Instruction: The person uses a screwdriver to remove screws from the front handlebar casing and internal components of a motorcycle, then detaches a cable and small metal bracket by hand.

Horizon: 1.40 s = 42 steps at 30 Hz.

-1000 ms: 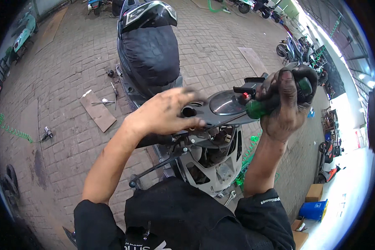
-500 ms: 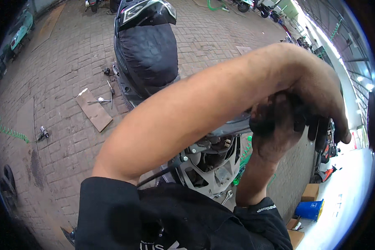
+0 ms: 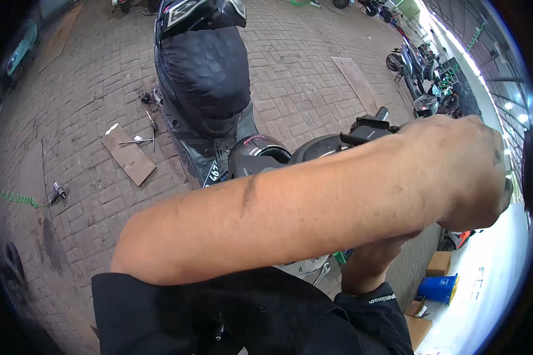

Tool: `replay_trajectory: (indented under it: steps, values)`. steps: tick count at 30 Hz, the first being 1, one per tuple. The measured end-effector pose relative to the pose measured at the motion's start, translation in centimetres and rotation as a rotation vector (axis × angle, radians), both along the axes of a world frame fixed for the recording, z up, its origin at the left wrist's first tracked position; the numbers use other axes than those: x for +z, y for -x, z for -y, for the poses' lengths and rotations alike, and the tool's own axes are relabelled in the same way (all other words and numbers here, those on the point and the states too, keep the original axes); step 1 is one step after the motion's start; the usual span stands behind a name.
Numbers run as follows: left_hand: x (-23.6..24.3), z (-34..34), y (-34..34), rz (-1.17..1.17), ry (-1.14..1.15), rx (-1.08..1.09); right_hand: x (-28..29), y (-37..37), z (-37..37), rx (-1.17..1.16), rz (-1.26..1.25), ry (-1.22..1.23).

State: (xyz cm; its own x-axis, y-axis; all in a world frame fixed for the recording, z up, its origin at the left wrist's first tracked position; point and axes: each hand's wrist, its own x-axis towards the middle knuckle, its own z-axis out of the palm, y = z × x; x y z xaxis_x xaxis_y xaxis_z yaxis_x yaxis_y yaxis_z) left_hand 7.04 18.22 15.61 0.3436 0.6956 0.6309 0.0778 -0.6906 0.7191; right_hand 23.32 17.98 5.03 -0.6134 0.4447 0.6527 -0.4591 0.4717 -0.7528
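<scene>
The brick floor (image 3: 100,77) bears a black tyre (image 3: 15,262) near its left edge, a power tool (image 3: 58,190) and a brown board (image 3: 130,157).

Brick-paved floor (image 3: 103,216), white wall (image 3: 497,260), bright ceiling lights (image 3: 522,118)

Dark, rounded handlebar cover (image 3: 318,146), partly hidden

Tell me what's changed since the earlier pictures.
The left hand has swung rightward from beside the round display; its forearm now crosses the picture, hiding the right hand, so that hand's hold on the green thing can't be told. The brown board and blue bin stayed put.
</scene>
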Motion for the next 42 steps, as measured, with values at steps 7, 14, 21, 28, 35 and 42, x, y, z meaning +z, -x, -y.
replay_trajectory:
  steps: [7, 14, 21, 28, 35, 42]
  values:
    - [0.1, 0.4, -1.0, 0.031, -0.122, 0.082, 1.6, 2.1, -1.9, 0.252, -0.014, 0.108]
    - [0.5, 2.4, -1.5, -0.208, -0.097, 0.472, 2.4, 4.8, -4.7, 0.44, -0.054, 0.307]
    - [0.1, 2.0, 0.5, -0.013, 0.05, 0.494, 2.9, 6.2, -4.6, 0.39, -0.181, 0.429]
    - [-13.0, 6.7, 6.7, -0.374, -0.092, 0.67, 3.3, 3.2, 0.0, -0.404, -0.1, 0.174]
    - [-16.2, 4.8, 7.7, -0.665, -0.31, 0.613, 3.7, 5.9, 0.5, -0.733, -0.309, -0.161]
    - [-16.2, 3.9, 9.6, -0.663, -0.422, 0.671, 5.4, 5.1, 0.7, -0.465, -0.083, -0.031]
